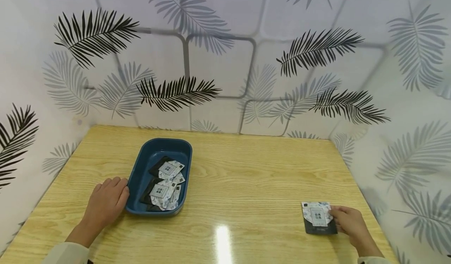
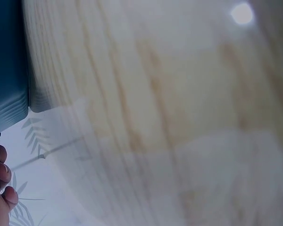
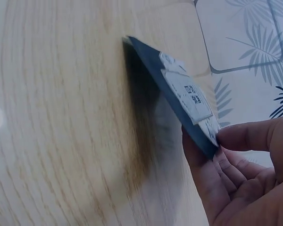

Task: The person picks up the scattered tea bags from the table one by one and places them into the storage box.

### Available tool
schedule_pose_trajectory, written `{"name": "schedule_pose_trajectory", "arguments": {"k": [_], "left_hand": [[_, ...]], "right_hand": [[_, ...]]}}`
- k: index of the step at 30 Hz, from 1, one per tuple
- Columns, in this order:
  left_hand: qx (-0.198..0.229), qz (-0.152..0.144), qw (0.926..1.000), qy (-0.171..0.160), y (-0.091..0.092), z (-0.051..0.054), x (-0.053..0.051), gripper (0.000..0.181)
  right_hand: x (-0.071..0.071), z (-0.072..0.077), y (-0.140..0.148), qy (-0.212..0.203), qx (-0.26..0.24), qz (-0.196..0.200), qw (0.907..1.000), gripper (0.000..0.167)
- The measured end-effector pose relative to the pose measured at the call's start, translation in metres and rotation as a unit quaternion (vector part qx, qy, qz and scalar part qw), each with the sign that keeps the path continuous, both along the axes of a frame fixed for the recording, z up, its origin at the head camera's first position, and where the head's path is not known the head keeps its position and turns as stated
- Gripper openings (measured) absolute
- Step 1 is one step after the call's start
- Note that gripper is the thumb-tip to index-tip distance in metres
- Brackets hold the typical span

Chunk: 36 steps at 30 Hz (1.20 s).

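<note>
A blue plastic basin (image 1: 190,166) stands on the left part of the table. In it lie several black-and-white sachets (image 1: 160,191), overlapping. My left hand (image 1: 110,198) is right beside the basin's left rim. In the left wrist view, its loosely bent fingertips (image 2: 2,174) hang close to the rim; whether they touch it I cannot tell. My right hand (image 1: 350,223) pinches the right edge of a square black-and-white sachet (image 1: 318,218) between thumb and fingers. The right wrist view shows this sachet (image 3: 186,94) tilted at the wood surface, its far edge low near the table.
The table (image 1: 239,178) is light wood-grained, with a bright light reflection near its front. A white covering with a leaf pattern (image 1: 225,72) hangs behind it and along both sides.
</note>
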<state>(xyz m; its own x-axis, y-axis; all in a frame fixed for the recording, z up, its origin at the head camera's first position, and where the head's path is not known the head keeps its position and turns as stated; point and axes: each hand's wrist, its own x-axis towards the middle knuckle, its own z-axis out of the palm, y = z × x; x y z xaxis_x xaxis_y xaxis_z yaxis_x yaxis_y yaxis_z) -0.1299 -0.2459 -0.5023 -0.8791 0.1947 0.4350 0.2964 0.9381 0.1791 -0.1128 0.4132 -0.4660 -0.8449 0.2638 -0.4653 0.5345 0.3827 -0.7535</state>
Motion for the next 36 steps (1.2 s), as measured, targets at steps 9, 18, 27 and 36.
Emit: {"name": "schedule_pose_trajectory", "arguments": {"k": [9, 18, 27, 36], "left_hand": [[-0.004, 0.009, 1.0, 0.0, 0.001, 0.001, 0.001, 0.013], [-0.014, 0.011, 0.9998, 0.001, 0.002, 0.001, 0.002, 0.014], [-0.016, 0.011, 0.9998, 0.0, 0.002, 0.002, 0.001, 0.013], [-0.011, 0.01, 0.9998, 0.01, 0.002, 0.001, 0.001, 0.015]], "right_hand": [[0.002, 0.005, 0.0, -0.009, -0.065, -0.01, 0.9978, 0.053], [0.001, 0.009, -0.006, 0.004, -0.056, -0.003, 0.9984, 0.051], [-0.003, 0.014, -0.015, 0.014, -0.053, 0.004, 0.9985, 0.051], [-0.008, 0.014, -0.019, 0.009, -0.077, 0.016, 0.9969, 0.055]]}}
